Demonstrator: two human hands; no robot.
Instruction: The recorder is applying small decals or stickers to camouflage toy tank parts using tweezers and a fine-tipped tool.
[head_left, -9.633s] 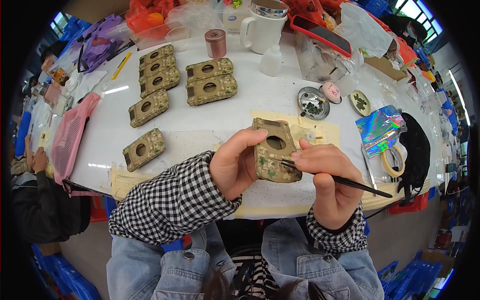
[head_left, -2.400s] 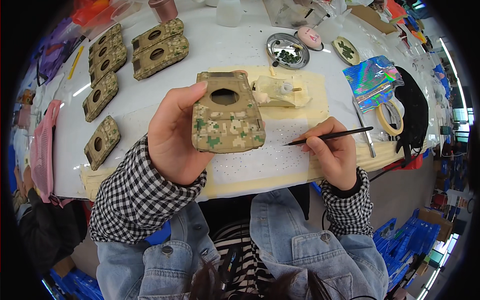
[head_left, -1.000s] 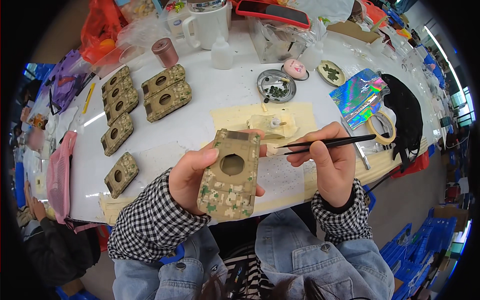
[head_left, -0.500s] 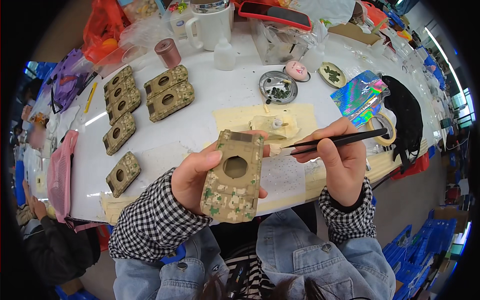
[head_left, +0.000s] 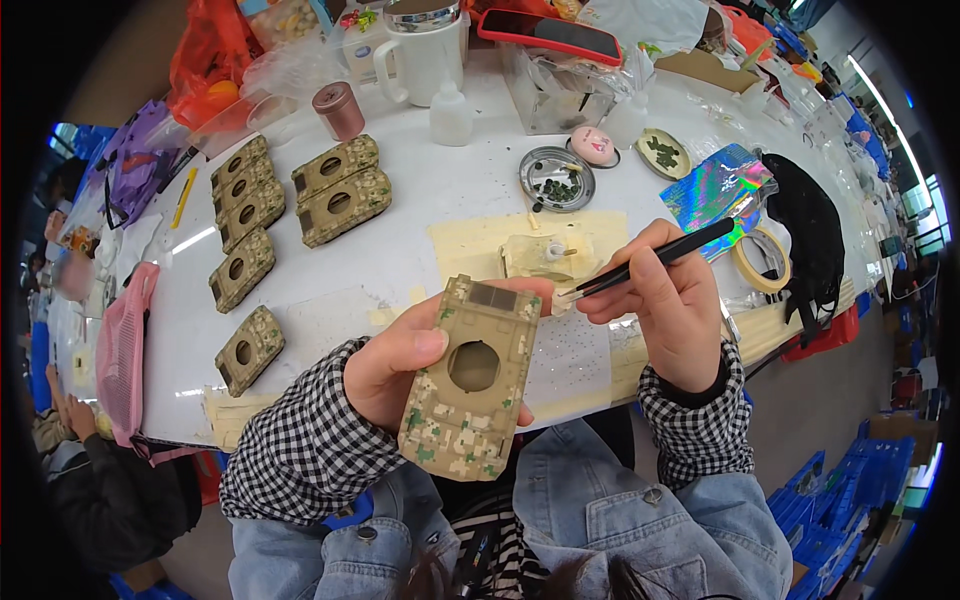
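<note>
My left hand [head_left: 400, 355] is wrapped round a camouflaged model tank hull [head_left: 468, 400], a tan and green shell with a round hole in its top. Black tweezers [head_left: 660, 260] are pinched in my right hand [head_left: 675, 310], their tips pointing left. Those tips are at my left index fingertip, beside the hull's upper right corner. Something small and pale shows at the tips, too small to name. Past my hands, a yellowish stained pad [head_left: 545, 255] with a small nozzle-like piece lies on the table. More tank hulls [head_left: 345, 205] of the same kind stand at the left.
A round dish [head_left: 556, 180] holds small dark green parts; a lid [head_left: 664, 153] with green bits is near it. Tape roll [head_left: 762, 262], iridescent pouch [head_left: 717, 195] and black bag [head_left: 805, 230] lie right. A white mug [head_left: 425, 60] and squeeze bottle [head_left: 451, 115] stand behind.
My right hand has moved the tweezers a little left, and their tips have come closer together at my left fingertip. The hull has shifted slightly downward and tilted.
</note>
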